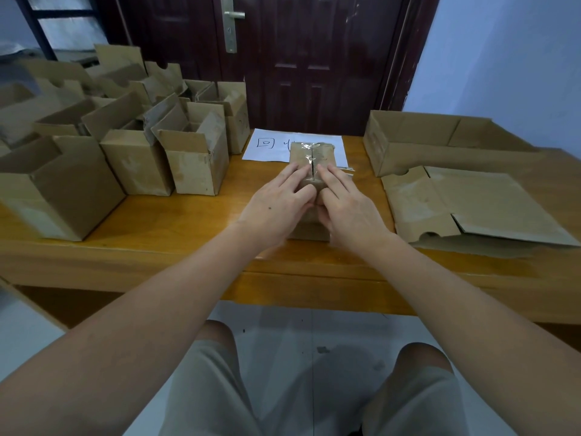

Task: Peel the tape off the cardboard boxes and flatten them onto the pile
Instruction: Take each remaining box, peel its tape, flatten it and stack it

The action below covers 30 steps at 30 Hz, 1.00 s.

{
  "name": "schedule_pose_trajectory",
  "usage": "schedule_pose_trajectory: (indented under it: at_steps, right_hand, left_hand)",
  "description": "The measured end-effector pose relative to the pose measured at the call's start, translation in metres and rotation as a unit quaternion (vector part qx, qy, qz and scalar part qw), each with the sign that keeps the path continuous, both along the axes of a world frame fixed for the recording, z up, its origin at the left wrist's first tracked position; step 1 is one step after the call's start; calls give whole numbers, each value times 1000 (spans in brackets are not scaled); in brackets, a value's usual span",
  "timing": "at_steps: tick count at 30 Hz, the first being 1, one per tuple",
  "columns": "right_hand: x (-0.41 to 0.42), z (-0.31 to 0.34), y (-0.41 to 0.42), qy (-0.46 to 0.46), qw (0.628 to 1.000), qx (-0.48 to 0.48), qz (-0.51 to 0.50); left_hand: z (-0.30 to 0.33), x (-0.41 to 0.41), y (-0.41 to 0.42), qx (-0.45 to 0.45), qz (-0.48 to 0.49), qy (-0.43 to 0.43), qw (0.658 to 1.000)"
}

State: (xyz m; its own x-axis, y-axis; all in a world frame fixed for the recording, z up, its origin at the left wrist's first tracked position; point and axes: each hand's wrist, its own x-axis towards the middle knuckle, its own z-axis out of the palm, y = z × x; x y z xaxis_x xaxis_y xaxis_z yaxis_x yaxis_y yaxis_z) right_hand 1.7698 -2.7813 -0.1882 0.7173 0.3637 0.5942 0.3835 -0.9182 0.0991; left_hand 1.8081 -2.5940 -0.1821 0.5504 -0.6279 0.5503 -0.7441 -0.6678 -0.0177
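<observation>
A: What's the setting?

B: A wooden table (176,221) stands in front of a dark red door (314,58), with a pale blue wall to the right. The person sits at the near edge, knees showing below.

A: Where's the box being worked on?

B: A small cardboard box (309,158) stands at the middle of the table, its far end overlapping a white sheet of paper (267,146) with handwriting. Clear tape (309,152) runs along the seam on its top face.

A: And the hands?

B: Both are on the box. The left hand (276,202) lies on the left side of the top, fingers nearly straight and pressing down beside the seam. The right hand (345,206) mirrors it on the right side, fingers stretched flat. The thumbs are tucked at the box's near end; I cannot tell whether they pinch anything.

A: What else is on the table?

B: A crowd of open upright boxes (135,152) at the left, flaps raised. At the right, a pile of flattened cardboard (471,206) lies near, and a shallow open carton (424,143) sits just beyond it.
</observation>
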Motion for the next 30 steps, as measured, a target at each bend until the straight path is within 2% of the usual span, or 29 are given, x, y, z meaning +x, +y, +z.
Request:
schedule_pose_trajectory:
  at_steps: [7,11,20,23,27,30]
  right_hand:
    - [3,4,1,15,1000,8,-8]
    - [2,12,0,21,1000,-3,-13]
    - [0,16,-10,56,998,2,32]
    - [-1,20,-8,60,998,26,25]
    - [-3,30,-6,83,995,52,20]
    - [-7,36,-6,89,991,96,35]
  left_hand:
    - [3,-1,1,-20,-9,30,999]
    - [5,2,3,1,-5,28,1000]
    - [11,1,0,-33,-8,57,998]
    - [13,1,0,-40,0,82,996]
    - [16,-1,2,-2,13,93,996]
    - [18,-1,1,-50,-2,74,996]
